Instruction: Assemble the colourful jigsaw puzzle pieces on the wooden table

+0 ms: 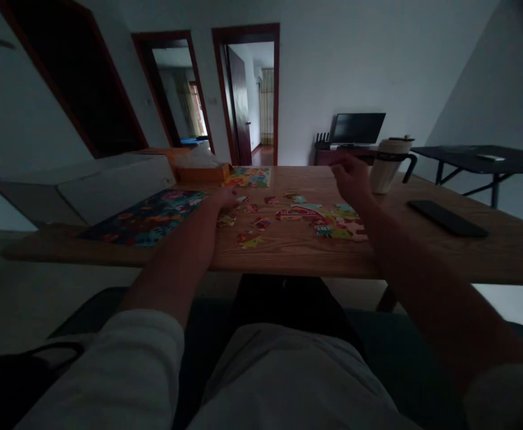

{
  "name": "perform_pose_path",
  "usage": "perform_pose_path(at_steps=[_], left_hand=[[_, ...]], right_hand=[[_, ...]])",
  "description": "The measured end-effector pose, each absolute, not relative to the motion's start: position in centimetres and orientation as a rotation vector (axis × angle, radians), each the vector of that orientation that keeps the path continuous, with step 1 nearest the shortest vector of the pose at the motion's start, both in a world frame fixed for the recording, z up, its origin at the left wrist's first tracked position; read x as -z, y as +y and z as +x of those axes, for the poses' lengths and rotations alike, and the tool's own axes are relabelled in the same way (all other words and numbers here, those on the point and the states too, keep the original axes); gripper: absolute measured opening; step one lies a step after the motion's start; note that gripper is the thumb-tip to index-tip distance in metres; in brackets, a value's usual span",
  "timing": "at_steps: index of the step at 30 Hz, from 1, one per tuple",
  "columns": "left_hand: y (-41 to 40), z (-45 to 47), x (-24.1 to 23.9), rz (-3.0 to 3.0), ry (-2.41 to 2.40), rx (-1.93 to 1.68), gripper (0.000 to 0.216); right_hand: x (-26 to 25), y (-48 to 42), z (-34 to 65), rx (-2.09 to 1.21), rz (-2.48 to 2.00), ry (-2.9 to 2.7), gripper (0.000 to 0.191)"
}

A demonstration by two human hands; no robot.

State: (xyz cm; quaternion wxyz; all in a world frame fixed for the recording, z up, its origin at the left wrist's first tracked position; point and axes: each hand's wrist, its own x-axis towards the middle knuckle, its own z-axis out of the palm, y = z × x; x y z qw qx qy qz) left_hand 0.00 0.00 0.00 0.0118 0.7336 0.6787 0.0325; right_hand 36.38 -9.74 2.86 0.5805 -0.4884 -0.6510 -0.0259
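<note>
Left hand lies flat on loose puzzle pieces, fingers spread, just left of the joined section. Right hand hovers above it, fingers loosely curled, empty. Pieces look light, thin, stiff; pinch by edges.

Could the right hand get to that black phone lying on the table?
Probably yes. The right hand is raised above the puzzle pieces, and the bare table between it and the phone holds nothing in between.
</note>
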Motion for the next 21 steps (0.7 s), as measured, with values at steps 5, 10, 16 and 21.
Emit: perform_pose_path(at_steps=[5, 10, 16, 21], left_hand=[[0.4, -0.5, 0.3, 2.228, 2.113, -0.001, 0.042], [0.7, -0.7, 0.5, 2.244, 2.123, -0.019, 0.049], [1.5, -0.9, 1.4, 2.334, 2.072, -0.031, 0.062], [1.8, -0.7, 1.6, 2.417, 2.017, -0.076, 0.051]], right_hand=[[0.2, -8.4, 37.4, -0.090, -1.371, -1.737, 0.018], [0.6, -8.7, 37.0, -0.138, -1.463, -1.783, 0.023], [1.0, -8.6, 36.4, -0.230, -1.520, -1.832, 0.025], [1.6, -8.2, 36.5, -0.213, -1.522, -1.842, 0.023]])
